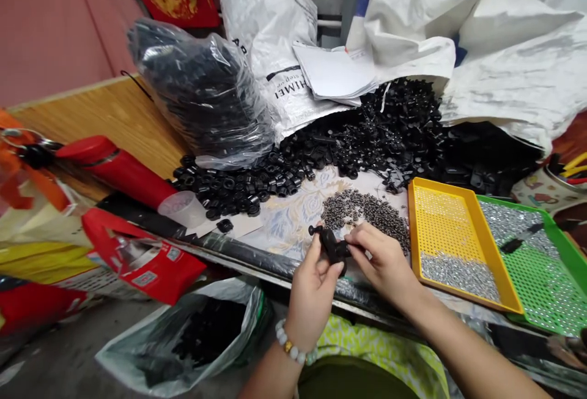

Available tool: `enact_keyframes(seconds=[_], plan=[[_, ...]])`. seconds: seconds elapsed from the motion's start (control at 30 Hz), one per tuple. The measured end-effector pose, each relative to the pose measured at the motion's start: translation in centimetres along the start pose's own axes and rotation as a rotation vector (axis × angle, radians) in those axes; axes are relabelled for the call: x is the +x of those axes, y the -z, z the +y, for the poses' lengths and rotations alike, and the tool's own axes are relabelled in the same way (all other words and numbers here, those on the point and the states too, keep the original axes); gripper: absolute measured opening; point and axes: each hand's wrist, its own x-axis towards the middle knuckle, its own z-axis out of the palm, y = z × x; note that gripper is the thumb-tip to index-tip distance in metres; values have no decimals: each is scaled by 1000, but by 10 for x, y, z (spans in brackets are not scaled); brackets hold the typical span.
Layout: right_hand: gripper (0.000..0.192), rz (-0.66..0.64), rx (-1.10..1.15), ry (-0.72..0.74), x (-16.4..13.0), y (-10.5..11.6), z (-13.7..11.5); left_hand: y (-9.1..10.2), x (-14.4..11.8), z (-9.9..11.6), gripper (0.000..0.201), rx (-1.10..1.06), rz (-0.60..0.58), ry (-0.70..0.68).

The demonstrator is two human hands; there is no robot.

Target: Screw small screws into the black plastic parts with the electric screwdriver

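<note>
A black plastic part (329, 243) with a small knob at its upper end is held over the table's front edge. My left hand (313, 286) grips it from below, thumb and fingers closed round its body. From the other side my right hand (376, 258) pinches a short black piece that sticks out of the part's right side; whether that piece is separate I cannot tell. Just beyond the hands lies a heap of small dark metal pieces (367, 210) on the patterned tablecloth (293, 206).
Right of my hands stand a yellow tray (443, 237) and a green tray (527, 292) holding small silvery pieces. Black rings (229, 185) and black parts (394, 123) are piled behind. An open bag (132, 350) with black parts sits below left. A red thermos (119, 166) leans nearby.
</note>
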Motion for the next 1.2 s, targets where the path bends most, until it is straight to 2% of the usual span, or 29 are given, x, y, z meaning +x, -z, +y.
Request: enact_keyframes(seconds=[0.23,0.47,0.6,0.7,0.8,0.93,1.03,1.07,1.1,1.13,1.2], plan=[[11,10,28,-27,-1,2,-2,-1,2,4,69,112,-17,-28],[13,14,-45,-211,0,-3,-7,1,-2,-1,67,538,45,-152],[15,-22,-24,-271,-2,-4,-8,2,0,-3,66,659,104,-199],[13,-10,-39,-253,-7,0,-9,-1,2,-4,61,643,92,-205],[13,24,-78,-257,-14,3,-8,-6,3,-5,69,586,41,-179],[14,38,-128,-287,-24,5,-10,-18,2,-4,74,535,35,-111],[11,24,-103,-224,-34,25,-8,-29,2,-3,70,383,-56,4],[12,88,-116,-186,-38,40,-5,-33,3,-4,67,303,-110,59],[15,223,-163,-161,-42,59,0,-37,3,-5,64,219,-173,116],[20,429,-242,-152,-46,82,7,-41,3,-6,61,144,-240,168],[33,973,-464,-207,-52,133,27,-49,3,-11,58,41,-367,253]])
